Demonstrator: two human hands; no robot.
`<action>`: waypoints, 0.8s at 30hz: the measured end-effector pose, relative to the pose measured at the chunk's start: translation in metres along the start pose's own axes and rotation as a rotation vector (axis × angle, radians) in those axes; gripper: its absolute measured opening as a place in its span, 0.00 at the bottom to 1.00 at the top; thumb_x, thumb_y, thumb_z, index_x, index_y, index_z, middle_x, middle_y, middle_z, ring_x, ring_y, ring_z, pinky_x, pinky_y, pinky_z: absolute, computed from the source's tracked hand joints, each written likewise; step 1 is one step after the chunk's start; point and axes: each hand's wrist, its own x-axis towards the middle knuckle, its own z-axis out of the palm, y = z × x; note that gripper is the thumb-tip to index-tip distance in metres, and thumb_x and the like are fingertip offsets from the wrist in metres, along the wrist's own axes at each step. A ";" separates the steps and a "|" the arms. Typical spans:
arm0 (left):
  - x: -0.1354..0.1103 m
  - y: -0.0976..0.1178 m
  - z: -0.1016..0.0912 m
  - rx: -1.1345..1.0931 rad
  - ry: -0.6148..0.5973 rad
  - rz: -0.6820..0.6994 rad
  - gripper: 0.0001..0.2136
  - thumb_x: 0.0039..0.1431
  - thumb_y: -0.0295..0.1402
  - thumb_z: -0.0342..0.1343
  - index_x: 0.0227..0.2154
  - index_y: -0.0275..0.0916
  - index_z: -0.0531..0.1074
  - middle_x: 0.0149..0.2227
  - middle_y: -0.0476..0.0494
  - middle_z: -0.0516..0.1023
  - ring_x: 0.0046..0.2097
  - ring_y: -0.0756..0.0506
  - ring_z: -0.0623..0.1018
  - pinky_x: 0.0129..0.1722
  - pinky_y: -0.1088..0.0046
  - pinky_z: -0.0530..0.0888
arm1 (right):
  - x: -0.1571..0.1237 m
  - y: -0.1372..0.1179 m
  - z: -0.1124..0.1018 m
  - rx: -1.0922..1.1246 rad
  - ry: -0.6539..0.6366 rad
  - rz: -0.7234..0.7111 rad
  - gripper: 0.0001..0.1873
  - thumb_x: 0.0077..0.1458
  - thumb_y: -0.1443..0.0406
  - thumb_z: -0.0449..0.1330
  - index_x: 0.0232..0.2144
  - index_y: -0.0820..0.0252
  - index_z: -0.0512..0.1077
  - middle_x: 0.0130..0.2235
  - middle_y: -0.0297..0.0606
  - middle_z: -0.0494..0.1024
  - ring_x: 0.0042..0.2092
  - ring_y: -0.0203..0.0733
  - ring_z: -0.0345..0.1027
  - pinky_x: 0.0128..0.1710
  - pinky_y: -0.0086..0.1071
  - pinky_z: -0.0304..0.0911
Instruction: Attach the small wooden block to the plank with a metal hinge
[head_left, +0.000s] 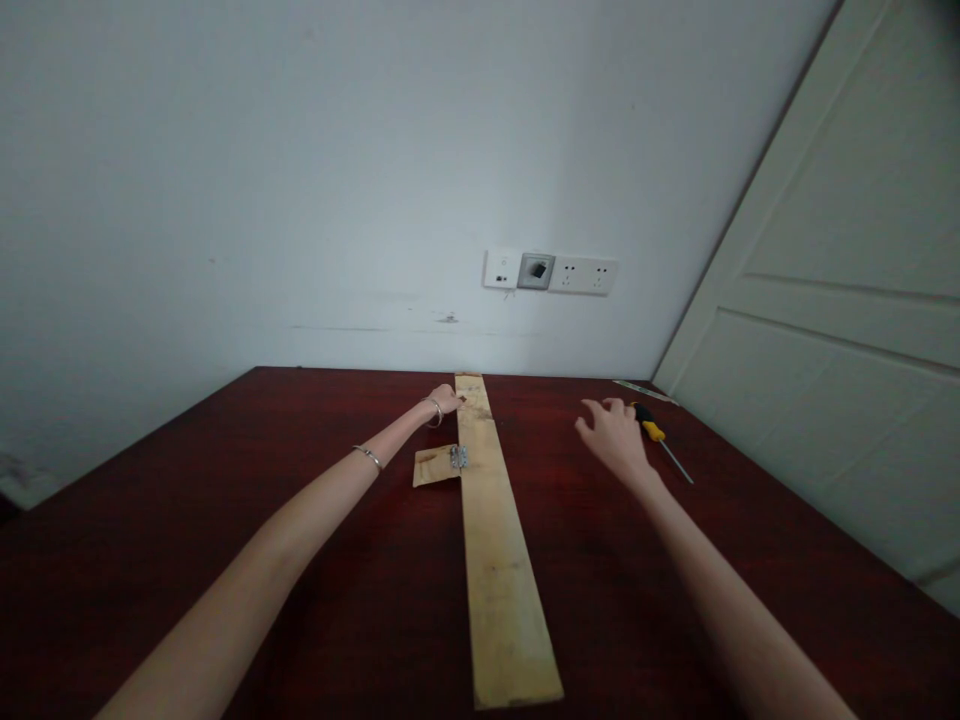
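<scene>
A long pale wooden plank (504, 560) lies lengthwise on the dark red table, reaching to its far edge. At the plank's left side, a metal hinge (459, 457) joins it to a short piece of wood (435, 467). My left hand (446, 398) is closed at the left edge of the plank's far end; a small dark spot shows at its fingertips, too small to name. Over the table to the right, my right hand (611, 430) has its fingers bent and apart, holding nothing. Just beyond it lies a screwdriver (654, 430) with a black and yellow handle.
Behind the table (225, 500) rises a white wall with a row of sockets (581, 275). A thin pale strip (645, 391) rests near the back right corner. Along the right side stands a pale panelled door (847, 290).
</scene>
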 end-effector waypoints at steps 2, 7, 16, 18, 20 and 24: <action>0.000 -0.004 -0.001 0.014 -0.001 0.004 0.07 0.44 0.26 0.62 0.17 0.32 0.71 0.17 0.46 0.70 0.26 0.48 0.72 0.25 0.79 0.66 | 0.029 0.033 0.015 -0.044 -0.040 0.083 0.23 0.58 0.60 0.49 0.55 0.60 0.64 0.52 0.56 0.62 0.51 0.58 0.58 0.44 0.44 0.58; 0.003 -0.017 -0.004 -0.003 0.015 0.014 0.03 0.43 0.25 0.61 0.18 0.33 0.74 0.15 0.49 0.68 0.22 0.52 0.69 0.21 0.82 0.64 | 0.060 0.093 0.047 -0.087 -0.196 0.254 0.32 0.58 0.54 0.49 0.60 0.65 0.54 0.53 0.63 0.60 0.53 0.65 0.57 0.43 0.47 0.58; 0.018 -0.037 0.004 -0.047 0.075 0.044 0.06 0.46 0.26 0.59 0.29 0.32 0.77 0.22 0.47 0.74 0.25 0.51 0.72 0.23 0.82 0.67 | 0.078 0.125 0.074 -0.118 -0.267 0.317 0.29 0.57 0.55 0.50 0.55 0.70 0.61 0.51 0.63 0.63 0.53 0.63 0.60 0.45 0.47 0.60; 0.018 -0.039 0.006 -0.043 0.086 0.064 0.07 0.46 0.25 0.58 0.30 0.32 0.77 0.24 0.47 0.75 0.27 0.50 0.74 0.26 0.81 0.69 | 0.082 0.128 0.075 -0.118 -0.280 0.321 0.27 0.56 0.58 0.51 0.53 0.72 0.63 0.50 0.63 0.64 0.52 0.62 0.62 0.44 0.45 0.61; 0.017 -0.041 0.005 -0.037 0.094 0.093 0.07 0.47 0.24 0.57 0.30 0.32 0.77 0.26 0.45 0.77 0.31 0.49 0.75 0.30 0.79 0.70 | 0.086 0.132 0.075 -0.114 -0.300 0.310 0.23 0.56 0.61 0.51 0.50 0.71 0.66 0.49 0.61 0.67 0.50 0.60 0.65 0.42 0.42 0.62; 0.013 -0.047 0.005 -0.024 0.109 0.148 0.08 0.48 0.22 0.56 0.31 0.33 0.78 0.34 0.42 0.79 0.39 0.47 0.77 0.40 0.77 0.70 | 0.093 0.139 0.074 -0.098 -0.338 0.298 0.20 0.54 0.63 0.53 0.48 0.67 0.70 0.48 0.58 0.70 0.47 0.58 0.68 0.38 0.40 0.63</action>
